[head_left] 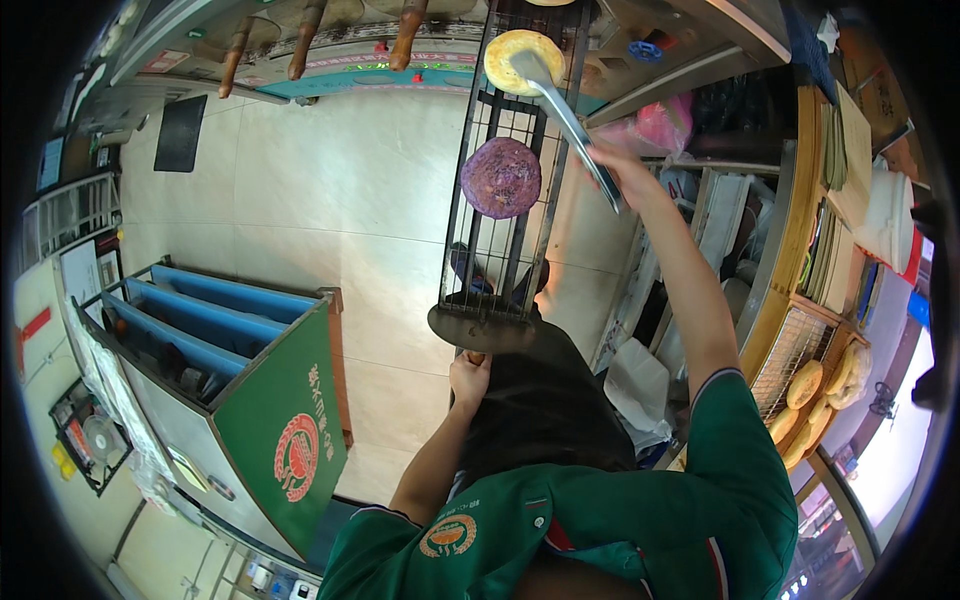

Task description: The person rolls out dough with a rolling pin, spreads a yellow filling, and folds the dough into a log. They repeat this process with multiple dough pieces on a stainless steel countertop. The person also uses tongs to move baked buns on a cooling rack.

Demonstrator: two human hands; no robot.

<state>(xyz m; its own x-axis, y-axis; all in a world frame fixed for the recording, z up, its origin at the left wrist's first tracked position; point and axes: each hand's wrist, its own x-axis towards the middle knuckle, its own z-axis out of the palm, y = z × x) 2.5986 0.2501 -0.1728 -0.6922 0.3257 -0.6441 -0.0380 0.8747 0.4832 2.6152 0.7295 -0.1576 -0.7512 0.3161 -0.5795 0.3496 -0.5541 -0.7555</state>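
My left hand (470, 380) is closed round the short wooden handle of a long wire oven rack (480, 262), which has a dark rounded front plate (478, 328). The rack is pulled out toward me. In my right hand (625, 178) are metal tongs (572, 128), their broad tip lying over a round golden flatbread (507, 47) at the rack's far part. Whether the other jaw is under the bread is hidden. Nearer to me, a round purple flatbread (501, 178) rests on the wires. Another pale bread (550, 2) is partly cut off at the top edge.
Several wooden handles (306, 40) stick out of the oven front at upper left. A green-sided cabinet (275, 430) with blue dividers stands at left. On the right are a wooden-edged counter (790, 220), a wire basket of breads (800, 385) and a pink bag (662, 125).
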